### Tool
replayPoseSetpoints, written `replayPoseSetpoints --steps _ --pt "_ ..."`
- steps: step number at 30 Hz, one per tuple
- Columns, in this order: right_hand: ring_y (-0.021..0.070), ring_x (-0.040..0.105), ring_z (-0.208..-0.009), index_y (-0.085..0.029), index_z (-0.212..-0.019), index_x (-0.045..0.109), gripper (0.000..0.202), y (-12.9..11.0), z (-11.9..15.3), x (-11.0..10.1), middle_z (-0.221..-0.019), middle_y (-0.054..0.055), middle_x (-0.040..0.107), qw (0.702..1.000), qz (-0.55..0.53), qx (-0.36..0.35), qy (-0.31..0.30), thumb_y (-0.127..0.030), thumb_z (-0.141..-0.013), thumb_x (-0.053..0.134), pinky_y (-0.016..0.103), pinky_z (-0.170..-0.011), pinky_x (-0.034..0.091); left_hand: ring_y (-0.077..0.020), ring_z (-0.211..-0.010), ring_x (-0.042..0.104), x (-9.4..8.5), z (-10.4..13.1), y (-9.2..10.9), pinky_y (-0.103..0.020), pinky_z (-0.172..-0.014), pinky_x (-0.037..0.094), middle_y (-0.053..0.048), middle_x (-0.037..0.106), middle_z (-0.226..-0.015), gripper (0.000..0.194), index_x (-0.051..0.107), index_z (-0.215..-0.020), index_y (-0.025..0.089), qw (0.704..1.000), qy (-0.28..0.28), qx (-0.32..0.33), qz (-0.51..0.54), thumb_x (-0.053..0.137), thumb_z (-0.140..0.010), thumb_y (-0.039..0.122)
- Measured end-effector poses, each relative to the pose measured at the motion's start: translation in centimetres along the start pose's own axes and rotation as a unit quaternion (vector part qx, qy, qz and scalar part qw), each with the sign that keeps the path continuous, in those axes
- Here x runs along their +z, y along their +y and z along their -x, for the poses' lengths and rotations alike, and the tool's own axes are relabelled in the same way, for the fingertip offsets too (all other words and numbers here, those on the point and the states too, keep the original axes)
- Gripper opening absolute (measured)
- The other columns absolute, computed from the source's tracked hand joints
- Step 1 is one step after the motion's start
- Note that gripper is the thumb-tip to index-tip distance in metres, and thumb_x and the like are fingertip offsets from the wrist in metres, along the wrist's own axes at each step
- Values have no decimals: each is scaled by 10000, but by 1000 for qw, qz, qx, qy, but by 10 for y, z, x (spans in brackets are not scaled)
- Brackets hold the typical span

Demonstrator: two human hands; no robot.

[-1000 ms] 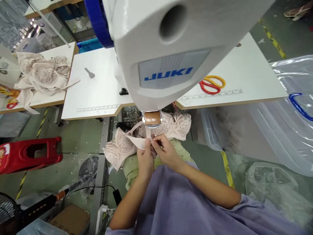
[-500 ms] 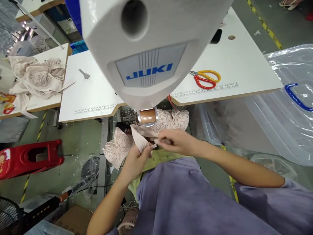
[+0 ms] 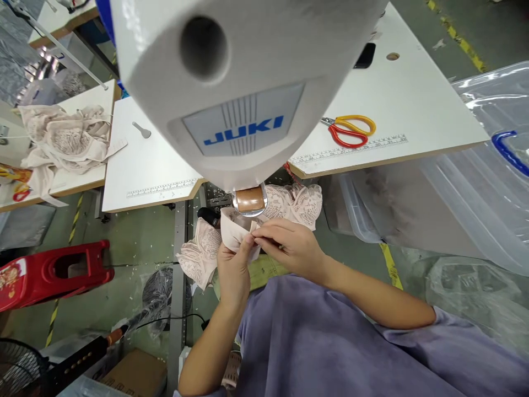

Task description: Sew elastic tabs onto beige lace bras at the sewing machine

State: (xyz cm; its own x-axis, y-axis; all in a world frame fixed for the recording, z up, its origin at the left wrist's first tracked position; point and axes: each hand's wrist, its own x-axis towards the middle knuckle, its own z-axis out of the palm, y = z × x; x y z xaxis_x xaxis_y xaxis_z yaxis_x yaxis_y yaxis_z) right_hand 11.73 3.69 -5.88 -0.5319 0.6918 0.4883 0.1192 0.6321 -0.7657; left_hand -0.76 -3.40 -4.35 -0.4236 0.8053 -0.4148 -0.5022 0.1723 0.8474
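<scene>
A pale pink lace bra lies below the sewing machine head, with one lace cup on the left and more lace cups on the right. Its smooth bra band is bent upward between the two sides. My left hand is closed on this band, the thumb pressed on top. Beside that thumb, my right hand pinches the narrow end of the band with thumb and fingertips. The fingertips of both hands almost meet. The machine's needle area is hidden behind its housing.
Red-and-yellow-handled scissors lie on the right white tabletop, near a printed ruler. More pale bras are heaped on the left table. A clear plastic bin stands right, a red stool left, a fan lower left.
My right hand has moved left to my left hand and now pinches the band's end. The band has been turned and bunched into a loop. The view has shifted slightly.
</scene>
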Motion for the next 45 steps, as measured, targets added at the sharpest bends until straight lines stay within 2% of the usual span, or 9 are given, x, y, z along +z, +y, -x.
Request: replayPoseSetpoints --steps 5,9,13,16,26,33,38,41,45 --pt "137 668 -839 -190 -987 699 102 4 1 -2 -909 42 721 999 11 52 2 -163 -947 609 253 -739 525 -220 -1037 711 0 5 0 -304 -902 563 -94 769 -1105 318 745 -1109 146 994 -2 32 -108 726 -890 376" --pt "96 563 -648 -198 -893 698 43 9 -2 -12 -793 -3 652 988 -18 137 -62 -200 -904 656 229 -598 417 -224 -1035 708 -5 7 -2 -307 -891 558 -81 772 -1102 320 740 -1151 158 972 -11 89 -218 689 -918 371" --pt "83 516 -635 -188 -774 661 63 14 -11 -23 -735 -30 599 975 -65 159 -143 -134 -789 690 210 -581 355 -204 -844 712 -15 4 -4 -274 -754 551 -58 782 -897 230 787 -957 157 943 -40 138 -301 708 -894 363" --pt "88 511 -657 -185 -761 647 62 16 -14 -29 -729 -29 580 973 -72 139 -169 -129 -787 655 211 -604 350 -177 -671 671 -17 2 -3 -257 -635 521 -37 749 -733 234 772 -795 154 931 -51 156 -327 706 -884 361" --pt "113 522 -701 -182 -823 673 108 14 -11 -37 -750 -7 584 971 -72 113 -199 -180 -876 580 235 -641 360 -161 -616 631 -7 0 10 -244 -597 496 -21 705 -658 227 716 -754 161 944 -66 99 -307 736 -840 371" --pt "102 513 -656 -174 -747 638 55 11 -10 -29 -695 -23 574 972 -63 139 -180 -171 -801 633 227 -604 346 -215 -862 662 -13 4 16 -268 -738 503 -61 748 -934 269 765 -1004 161 923 -61 84 -370 743 -844 376" --pt "139 622 -778 -189 -861 713 97 11 -17 -40 -840 15 700 957 -94 174 -213 -207 -835 621 244 -693 424 -204 -798 631 -18 3 22 -273 -722 481 -44 727 -856 240 761 -981 161 897 -52 122 -421 683 -893 371" --pt "137 628 -781 -200 -930 723 158 11 -22 -55 -907 18 727 944 -121 214 -222 -207 -873 576 243 -680 426 -221 -864 650 -20 0 32 -282 -765 490 -57 740 -913 267 744 -1030 165 905 -86 101 -403 650 -923 390" --pt "96 479 -617 -201 -970 614 109 7 -23 -68 -810 -24 634 953 -68 208 -212 -199 -863 595 237 -604 348 -253 -1013 657 -14 -1 42 -305 -874 492 -82 741 -1040 298 720 -1135 178 909 -161 73 -377 625 -944 387"
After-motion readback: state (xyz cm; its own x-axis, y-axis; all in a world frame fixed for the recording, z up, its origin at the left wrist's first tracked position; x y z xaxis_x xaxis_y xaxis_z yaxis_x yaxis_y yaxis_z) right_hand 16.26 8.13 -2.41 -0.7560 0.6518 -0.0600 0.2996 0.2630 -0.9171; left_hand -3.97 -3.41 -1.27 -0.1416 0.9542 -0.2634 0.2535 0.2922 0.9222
